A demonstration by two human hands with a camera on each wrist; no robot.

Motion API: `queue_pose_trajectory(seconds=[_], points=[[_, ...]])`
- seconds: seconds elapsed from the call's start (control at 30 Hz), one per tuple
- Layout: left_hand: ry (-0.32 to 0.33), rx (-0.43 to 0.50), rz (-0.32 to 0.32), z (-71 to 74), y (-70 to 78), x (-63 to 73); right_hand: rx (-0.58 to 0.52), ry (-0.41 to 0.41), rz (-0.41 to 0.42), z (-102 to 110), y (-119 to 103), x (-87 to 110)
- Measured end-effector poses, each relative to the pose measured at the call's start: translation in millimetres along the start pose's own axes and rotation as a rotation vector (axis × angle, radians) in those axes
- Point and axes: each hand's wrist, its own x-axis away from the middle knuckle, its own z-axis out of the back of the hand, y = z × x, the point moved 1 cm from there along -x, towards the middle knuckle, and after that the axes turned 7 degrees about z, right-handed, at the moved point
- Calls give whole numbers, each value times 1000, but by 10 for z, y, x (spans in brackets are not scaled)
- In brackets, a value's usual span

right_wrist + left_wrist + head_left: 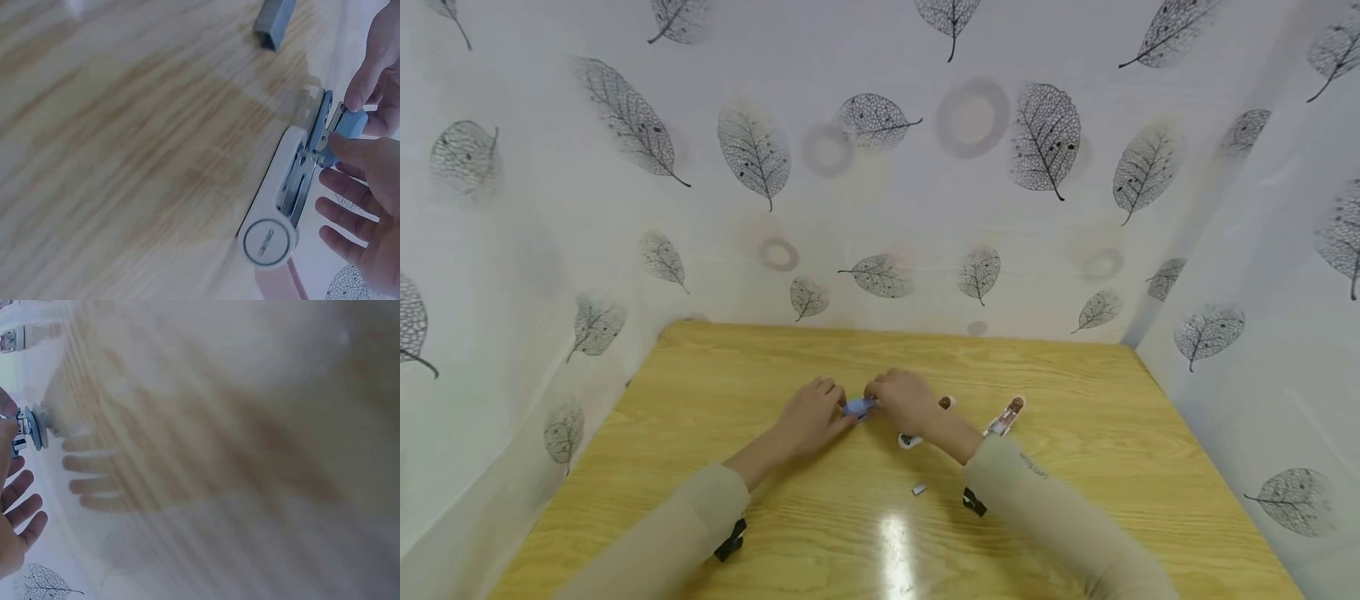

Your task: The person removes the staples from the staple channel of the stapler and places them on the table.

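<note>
From the head view, I log the following, nearest items first. The left sleeve (658, 533) and right sleeve (1060, 517) reach in over a wood-grain table (820, 525). A dark fitting shows at each cuff. Between the forearms, a short strip of staples (919, 489) lies on the table, well apart from both hands. Beyond it, a white stapler (272, 190) lies partly under the right wrist; I read its round, marked end in the right wrist view. A pink stapler (1004, 414) lies to the right of that wrist. At table centre, the left hand (811, 418) and right hand (910, 404) are clamped on opposite ends of the blue stapler (859, 407), thumb and fingers pinching it. Its metal parts are exposed beside the blue cover. Behind the table stands a pale, leaf-printed backdrop (895, 217).
</note>
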Motion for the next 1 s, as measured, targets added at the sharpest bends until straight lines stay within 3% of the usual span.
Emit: queue_pose_trajectory(seconds=[0.43,0.63,0.77,0.9,1.0], points=[[76,3,17,95,-116,433,-82,-12,136,-28,-225,-84],[102,-23,40,148,-94,537,-97,-42,147,-24,-283,-91],[98,3,119,172,-46,595,-120,-46,119,-22,-285,-87],[81,33,222,137,-22,669,-210,-52,103,-42,-287,-91],[94,38,251,100,-17,707,-272,-57,115,-65,-301,-110]])
